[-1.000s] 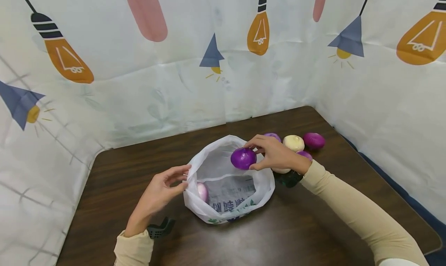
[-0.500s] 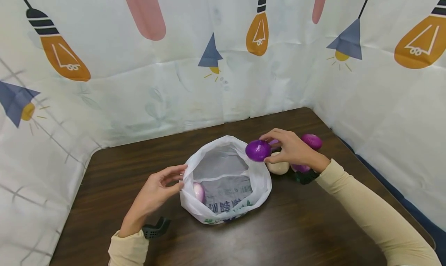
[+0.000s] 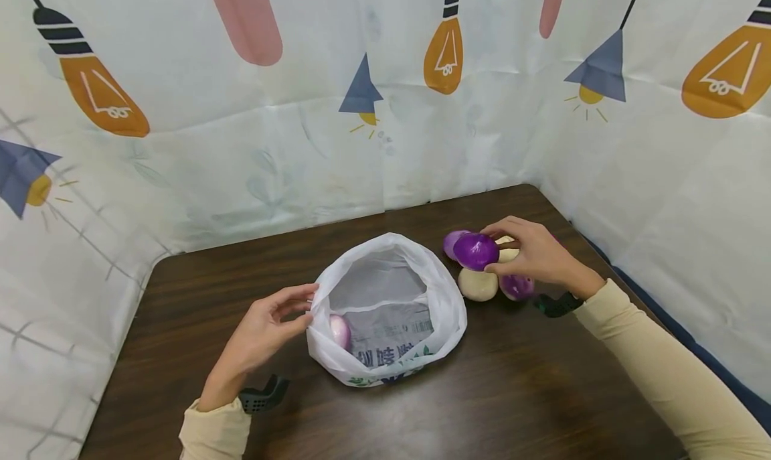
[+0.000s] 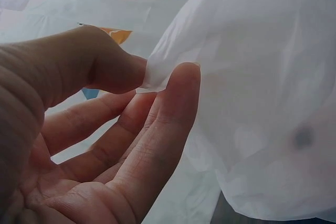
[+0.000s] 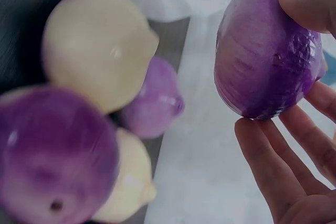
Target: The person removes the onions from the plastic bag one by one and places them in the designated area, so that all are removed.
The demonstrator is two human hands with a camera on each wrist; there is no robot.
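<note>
In the head view my right hand (image 3: pixel 530 252) holds a dark purple onion (image 3: pixel 476 252) above a group of onions, right of the bag. The right wrist view shows this glossy onion (image 5: pixel 268 51) between thumb and fingertips. My left hand (image 3: pixel 265 326) pinches the left rim of a white plastic bag (image 3: pixel 446 313), whose mouth stands wide. Up close in the left wrist view, thumb and index finger hold the thin edge of the bag (image 4: pixel 252 93). Inside the bag, against its left wall, lies a pale pink-purple onion (image 3: pixel 340 331).
Below the held onion sit a cream onion (image 3: pixel 478 284), a purple onion (image 3: pixel 517 286) and a lilac onion (image 3: pixel 453 244); another cream onion (image 3: pixel 507 246) is partly behind the hand. The dark wooden table (image 3: pixel 482 393) meets a printed white curtain (image 3: pixel 271 179) at the back.
My right hand has carried the purple onion from over the bag's mouth rightward, to above the other onions. My left hand keeps its hold on the bag rim.
</note>
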